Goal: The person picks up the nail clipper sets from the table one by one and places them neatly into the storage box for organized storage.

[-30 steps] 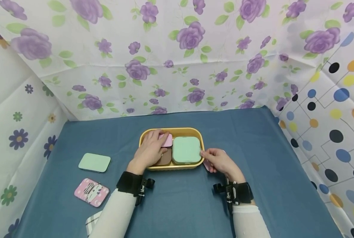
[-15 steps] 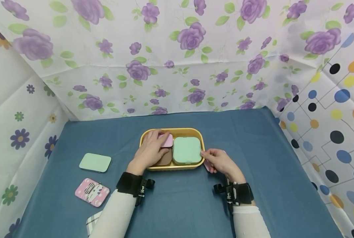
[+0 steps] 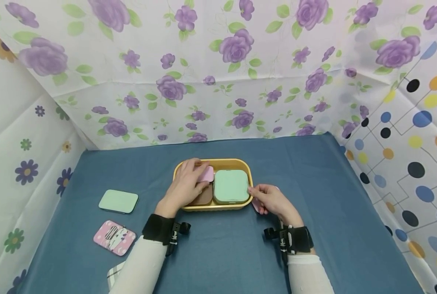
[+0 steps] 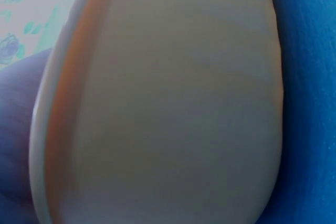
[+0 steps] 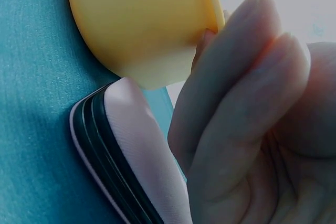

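A yellow tray (image 3: 218,207) on the blue cloth holds a mint-green square tin (image 3: 231,186), a brown case (image 3: 203,197) and a small pink case (image 3: 206,174). My left hand (image 3: 183,183) reaches over the tray's left end and grips the pink case between thumb and fingers, covering part of it. At the right end, my right hand (image 3: 271,200) pinches the tray's rim beside the green tin. Under that hand, a pale pink case with dark sides (image 5: 142,145) lies near the tray. The tray's wall (image 4: 168,103) fills most of the left wrist view.
On the left of the cloth lie a mint-green flat case (image 3: 118,201), a pink case with a cartoon picture (image 3: 114,238) and a plaid case (image 3: 113,274) partly behind the left sleeve. Patterned curtains (image 3: 204,81) stand around the back and sides.
The pink case under my left hand has tilted slightly, and that hand's fingers have shifted a little. The right hand keeps its place on the tray's rim.
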`<act>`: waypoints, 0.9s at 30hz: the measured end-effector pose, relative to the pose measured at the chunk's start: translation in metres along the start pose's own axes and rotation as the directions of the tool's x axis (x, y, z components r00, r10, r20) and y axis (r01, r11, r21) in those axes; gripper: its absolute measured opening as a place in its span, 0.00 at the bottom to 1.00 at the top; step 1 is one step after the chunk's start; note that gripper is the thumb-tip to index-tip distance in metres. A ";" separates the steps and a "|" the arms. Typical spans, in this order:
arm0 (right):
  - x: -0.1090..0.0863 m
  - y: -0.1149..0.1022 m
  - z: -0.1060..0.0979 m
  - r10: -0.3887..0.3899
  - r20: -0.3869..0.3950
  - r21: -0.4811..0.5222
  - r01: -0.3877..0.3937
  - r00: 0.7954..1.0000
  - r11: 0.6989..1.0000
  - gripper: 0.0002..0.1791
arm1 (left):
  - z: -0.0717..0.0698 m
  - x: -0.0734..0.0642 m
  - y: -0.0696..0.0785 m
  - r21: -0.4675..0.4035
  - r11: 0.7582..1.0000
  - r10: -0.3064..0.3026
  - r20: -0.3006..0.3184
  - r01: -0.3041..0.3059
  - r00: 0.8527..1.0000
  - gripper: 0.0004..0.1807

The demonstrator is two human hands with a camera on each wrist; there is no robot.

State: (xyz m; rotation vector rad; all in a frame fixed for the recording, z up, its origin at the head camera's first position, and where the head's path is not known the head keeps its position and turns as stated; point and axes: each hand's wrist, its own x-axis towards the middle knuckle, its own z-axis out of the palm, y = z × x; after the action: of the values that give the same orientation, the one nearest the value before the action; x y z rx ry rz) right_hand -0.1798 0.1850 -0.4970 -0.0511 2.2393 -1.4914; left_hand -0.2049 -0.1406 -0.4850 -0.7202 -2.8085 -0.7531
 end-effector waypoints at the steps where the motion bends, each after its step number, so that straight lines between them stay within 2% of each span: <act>1: 0.000 0.000 0.000 0.000 0.001 0.001 0.000 1.000 1.000 0.31 | 0.000 0.000 0.000 -0.003 1.000 0.000 0.000 0.000 1.000 0.33; 12: -0.001 -0.001 0.001 0.003 -0.001 0.009 -0.003 1.000 1.000 0.30 | -0.011 -0.006 0.000 0.001 1.000 0.008 0.000 -0.008 1.000 0.33; 27: 0.000 -0.001 0.000 -0.004 0.010 0.005 0.004 1.000 1.000 0.31 | -0.026 -0.022 -0.018 0.017 0.999 -0.048 -0.006 0.049 0.999 0.35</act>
State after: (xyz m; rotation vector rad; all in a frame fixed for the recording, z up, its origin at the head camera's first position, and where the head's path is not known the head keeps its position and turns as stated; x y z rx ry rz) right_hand -0.1794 0.1845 -0.4965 -0.0609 2.2286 -1.4960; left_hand -0.1941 -0.1763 -0.4761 -0.6482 -2.8329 -0.7376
